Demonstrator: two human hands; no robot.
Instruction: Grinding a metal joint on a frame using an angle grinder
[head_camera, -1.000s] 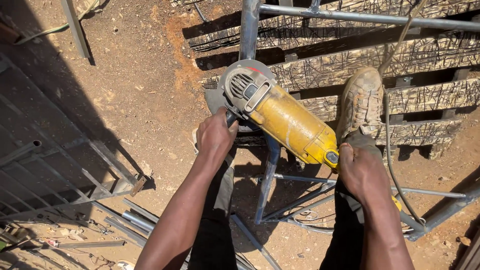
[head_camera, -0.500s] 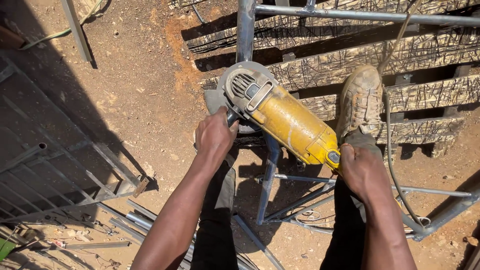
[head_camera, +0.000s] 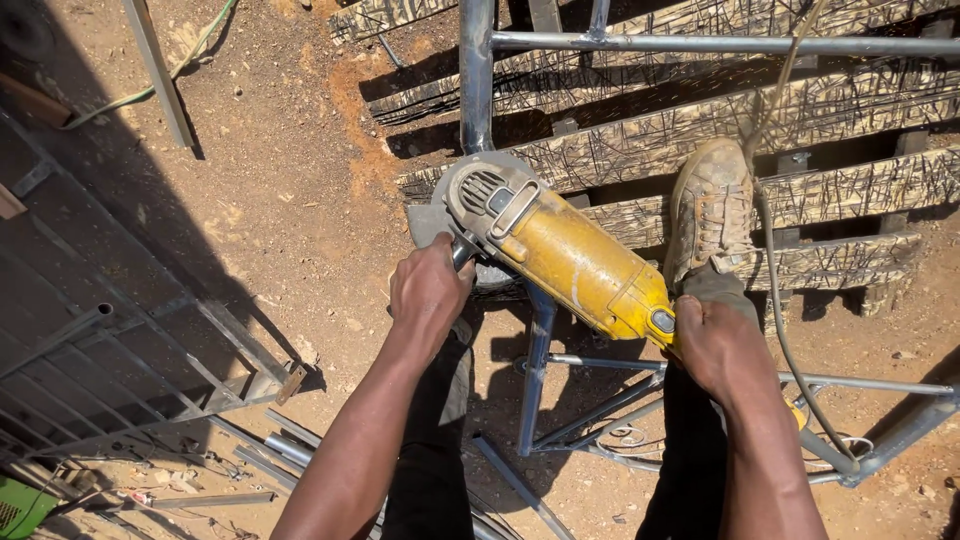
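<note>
Grinder disc (head_camera: 432, 222): mostly covered by the guard and the left hand (head_camera: 428, 290); its contact with the metal frame (head_camera: 478, 80) could not be made out.
Side handle: enclosed in the left hand.
Rear grip: concealed under the right hand (head_camera: 722, 345).
Cable (head_camera: 775, 270): cut off by the top edge.
Green object (head_camera: 18, 508): cropped at the lower left corner, kind not determinable.
Wooden pallet (head_camera: 780, 120): cut off at the right.

packages: none | signs: none | screens: none | labels: none legible on anything in view
</note>
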